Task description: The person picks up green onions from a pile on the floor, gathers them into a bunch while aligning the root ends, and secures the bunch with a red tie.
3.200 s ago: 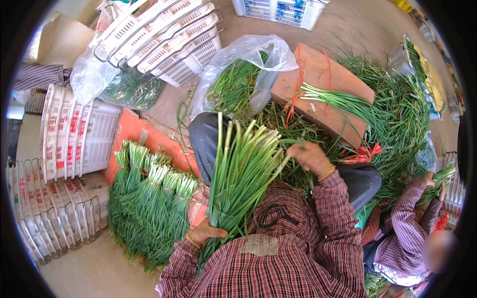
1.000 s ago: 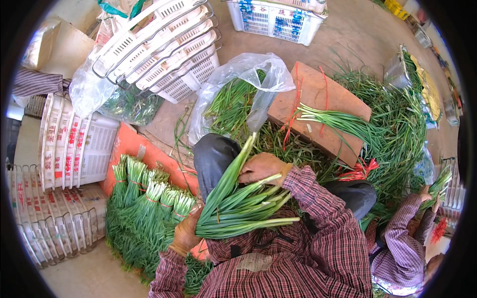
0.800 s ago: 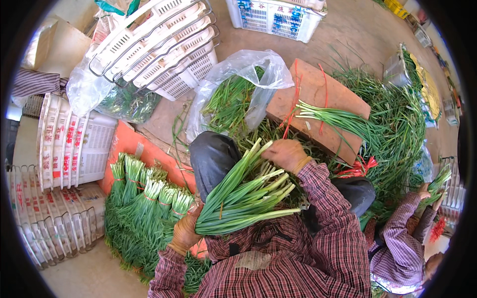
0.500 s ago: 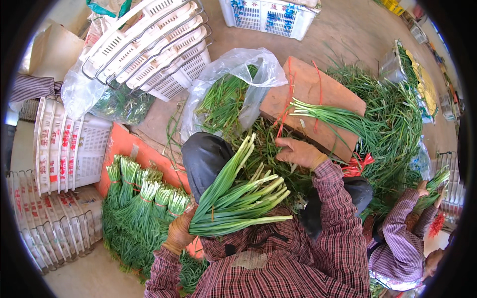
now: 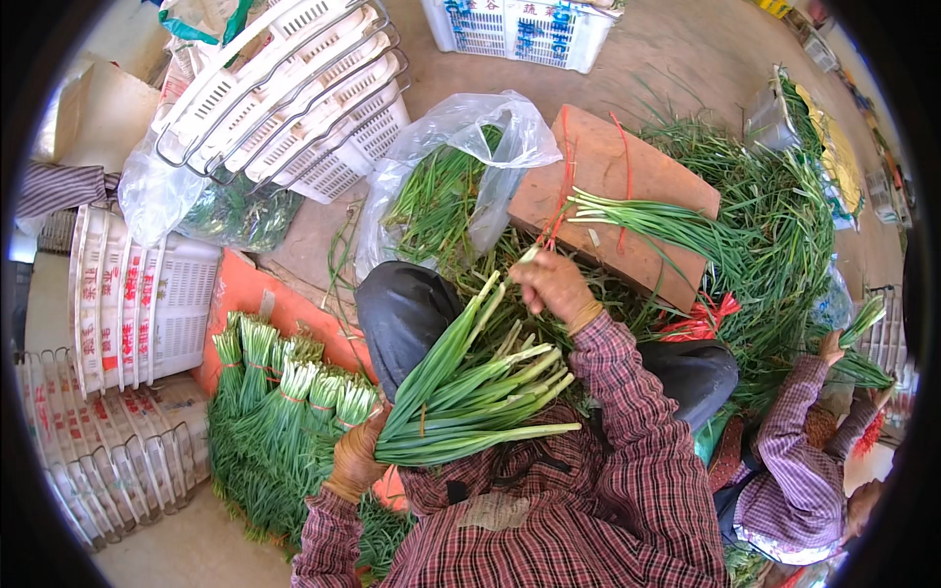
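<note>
My left hand (image 5: 361,453) is closed around the leafy part of a bunch of garlic chives (image 5: 461,402), whose pale stem ends fan out to the upper right over my lap. Just beyond those ends is my right hand (image 5: 557,286), its fingers pinched together. A small pale tip pokes out at the fingertips; what it belongs to I cannot make out. On the brown block (image 5: 627,162) ahead lies a small bunch of loose chives (image 5: 647,218), beside red ties (image 5: 567,186). Several tied chive bundles (image 5: 284,412) stand packed together at my left.
Loose chives (image 5: 774,225) are heaped at the right, by red strings (image 5: 701,318). A clear plastic bag (image 5: 520,137) of greens stands ahead. White crates (image 5: 343,118) are stacked at the left; another crate (image 5: 529,34) is at the back. A co-worker (image 5: 799,470) handles greens at the right.
My right hand has moved left, away from the brown block and toward the stem ends, and its fingers have drawn together. My left hand keeps its hold on the bunch, almost still.
</note>
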Demonstrator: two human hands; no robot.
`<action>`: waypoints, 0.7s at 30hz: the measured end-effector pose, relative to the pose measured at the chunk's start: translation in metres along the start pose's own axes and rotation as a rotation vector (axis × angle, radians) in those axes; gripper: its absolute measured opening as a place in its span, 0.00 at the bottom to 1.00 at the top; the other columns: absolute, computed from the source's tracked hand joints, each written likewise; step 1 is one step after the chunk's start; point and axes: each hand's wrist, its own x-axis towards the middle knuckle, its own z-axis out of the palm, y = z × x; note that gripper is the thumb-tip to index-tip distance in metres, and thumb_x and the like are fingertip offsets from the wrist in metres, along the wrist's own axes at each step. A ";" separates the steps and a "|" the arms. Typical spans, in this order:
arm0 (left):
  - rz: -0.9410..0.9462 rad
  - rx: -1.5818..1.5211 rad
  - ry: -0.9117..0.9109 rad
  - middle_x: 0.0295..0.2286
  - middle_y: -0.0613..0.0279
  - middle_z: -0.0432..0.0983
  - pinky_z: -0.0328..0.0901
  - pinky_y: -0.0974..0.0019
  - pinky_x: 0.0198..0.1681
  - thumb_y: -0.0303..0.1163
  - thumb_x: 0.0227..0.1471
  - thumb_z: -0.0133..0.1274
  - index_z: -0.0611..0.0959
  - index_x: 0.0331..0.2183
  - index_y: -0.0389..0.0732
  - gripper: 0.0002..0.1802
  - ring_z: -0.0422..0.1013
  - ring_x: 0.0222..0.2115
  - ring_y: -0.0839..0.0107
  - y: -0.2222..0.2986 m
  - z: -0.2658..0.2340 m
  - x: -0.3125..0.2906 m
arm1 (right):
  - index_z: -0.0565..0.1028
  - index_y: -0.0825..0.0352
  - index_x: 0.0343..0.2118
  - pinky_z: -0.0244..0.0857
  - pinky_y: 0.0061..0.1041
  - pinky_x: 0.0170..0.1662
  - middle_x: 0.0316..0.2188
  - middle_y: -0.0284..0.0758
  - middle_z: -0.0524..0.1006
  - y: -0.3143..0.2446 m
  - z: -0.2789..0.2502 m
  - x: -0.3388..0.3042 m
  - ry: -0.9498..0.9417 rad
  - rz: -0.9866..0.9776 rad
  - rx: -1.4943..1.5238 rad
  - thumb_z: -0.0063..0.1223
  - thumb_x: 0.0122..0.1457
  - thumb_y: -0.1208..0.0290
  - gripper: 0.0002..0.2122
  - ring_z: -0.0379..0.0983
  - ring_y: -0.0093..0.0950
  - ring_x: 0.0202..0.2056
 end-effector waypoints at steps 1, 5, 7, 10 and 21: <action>0.016 -0.015 -0.002 0.42 0.56 0.80 0.72 0.54 0.41 0.40 0.40 0.72 0.69 0.64 0.55 0.49 0.77 0.38 0.52 0.001 -0.001 0.004 | 0.79 0.70 0.41 0.69 0.18 0.20 0.22 0.32 0.76 0.016 -0.015 0.008 0.065 -0.035 0.127 0.57 0.64 0.67 0.11 0.71 0.19 0.19; 0.038 -0.049 -0.001 0.42 0.56 0.80 0.72 0.54 0.41 0.40 0.40 0.72 0.70 0.63 0.54 0.48 0.78 0.38 0.53 -0.001 0.001 0.007 | 0.80 0.66 0.43 0.73 0.26 0.23 0.28 0.42 0.82 0.077 -0.085 0.017 0.566 -0.215 0.060 0.57 0.62 0.63 0.12 0.78 0.27 0.24; -0.015 -0.074 -0.006 0.42 0.56 0.81 0.72 0.55 0.41 0.39 0.41 0.71 0.70 0.63 0.53 0.48 0.78 0.39 0.53 -0.007 0.005 0.001 | 0.79 0.55 0.47 0.72 0.50 0.35 0.30 0.50 0.81 0.083 -0.108 0.003 0.834 -0.042 -0.982 0.48 0.62 0.54 0.17 0.79 0.48 0.32; -0.082 -0.168 -0.036 0.42 0.55 0.81 0.72 0.57 0.42 0.39 0.43 0.71 0.70 0.63 0.51 0.46 0.78 0.40 0.54 -0.008 0.009 0.001 | 0.72 0.58 0.57 0.72 0.44 0.47 0.45 0.45 0.80 0.083 -0.125 -0.029 0.344 0.336 -1.430 0.51 0.60 0.57 0.22 0.78 0.46 0.46; -0.204 -0.637 -0.124 0.44 0.60 0.83 0.72 0.65 0.46 0.27 0.47 0.69 0.74 0.60 0.43 0.38 0.79 0.41 0.71 -0.005 0.004 -0.015 | 0.78 0.66 0.49 0.70 0.29 0.50 0.42 0.35 0.81 0.032 0.014 -0.033 -0.463 -0.194 -0.136 0.56 0.64 0.53 0.20 0.77 0.27 0.44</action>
